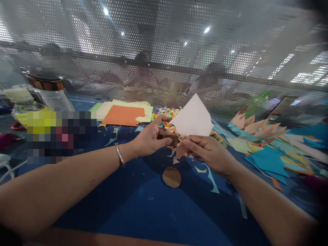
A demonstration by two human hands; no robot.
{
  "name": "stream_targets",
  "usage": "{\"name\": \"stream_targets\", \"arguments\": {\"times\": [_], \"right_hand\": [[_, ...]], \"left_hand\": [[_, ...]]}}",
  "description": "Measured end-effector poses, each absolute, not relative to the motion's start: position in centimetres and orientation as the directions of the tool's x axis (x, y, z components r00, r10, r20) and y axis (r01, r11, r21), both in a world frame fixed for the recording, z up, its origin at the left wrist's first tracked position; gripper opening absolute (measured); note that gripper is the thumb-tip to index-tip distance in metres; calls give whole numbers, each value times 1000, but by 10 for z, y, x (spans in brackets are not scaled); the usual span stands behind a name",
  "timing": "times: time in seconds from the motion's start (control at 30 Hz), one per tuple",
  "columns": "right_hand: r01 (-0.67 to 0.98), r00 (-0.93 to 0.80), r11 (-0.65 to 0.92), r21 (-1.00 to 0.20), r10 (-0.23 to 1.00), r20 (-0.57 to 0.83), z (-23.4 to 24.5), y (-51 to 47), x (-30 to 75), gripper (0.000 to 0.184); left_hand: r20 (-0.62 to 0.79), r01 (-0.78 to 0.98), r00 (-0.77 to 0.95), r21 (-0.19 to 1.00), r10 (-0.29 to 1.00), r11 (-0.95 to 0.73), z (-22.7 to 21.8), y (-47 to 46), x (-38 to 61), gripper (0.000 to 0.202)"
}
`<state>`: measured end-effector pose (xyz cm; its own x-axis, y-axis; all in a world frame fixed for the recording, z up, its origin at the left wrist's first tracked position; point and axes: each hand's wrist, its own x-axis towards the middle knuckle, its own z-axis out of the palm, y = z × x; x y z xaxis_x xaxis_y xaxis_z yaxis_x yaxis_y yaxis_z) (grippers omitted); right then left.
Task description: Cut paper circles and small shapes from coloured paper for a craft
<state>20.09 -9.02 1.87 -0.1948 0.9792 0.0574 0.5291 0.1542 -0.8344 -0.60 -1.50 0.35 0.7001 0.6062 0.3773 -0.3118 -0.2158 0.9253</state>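
Note:
My left hand [151,138] is closed on a small piece of brown paper [174,139], pinching it between thumb and fingers. From the other side my right hand [205,148] grips the same paper, its thumb and fingertips pressed together. Part of the brown paper [180,152] hangs below my fingertips. A white sheet of paper [193,118] stands tilted just behind my hands; I cannot tell what supports it. On the blue table [143,208], below my hands, lies a round brown disc [171,177] with a thin reddish edge.
Coloured paper sheets [124,115] are stacked at the back left, near bottles [53,95]. Paper scraps [211,179] lie around my hands. To the right are folded peach-coloured points [253,124] and blue paper squares [269,160]. A perforated metal screen [164,44] rises behind the table.

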Motion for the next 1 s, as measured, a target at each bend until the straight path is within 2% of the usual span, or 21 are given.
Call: {"name": "stream_targets", "arguments": {"times": [0.27,0.4,0.6,0.73,0.8,0.93,1.0], "right_hand": [[444,-109,117,-888,991,76,19,-92,196,48],[376,-75,153,-914,988,135,19,-95,191,42],[437,-86,193,-879,981,172,18,-97,185,37],[410,-92,213,-887,977,192,19,-99,184,35],[410,-70,231,-882,973,222,22,-101,182,34],[422,-49,274,-864,959,279,27,-104,179,33],[393,-43,280,-876,957,287,26,-104,178,34]], "left_hand": [[333,-284,693,941,640,-183,8,-22,-5,51],[336,-304,690,938,641,-165,11,-30,-4,61],[341,-217,679,939,650,-266,15,-42,-4,69],[346,-195,601,937,721,-289,14,-48,-2,69],[294,-208,557,955,777,-212,13,-50,0,64],[161,-319,574,947,803,38,14,-53,3,27],[157,-336,582,940,798,61,15,-54,3,25]]}}
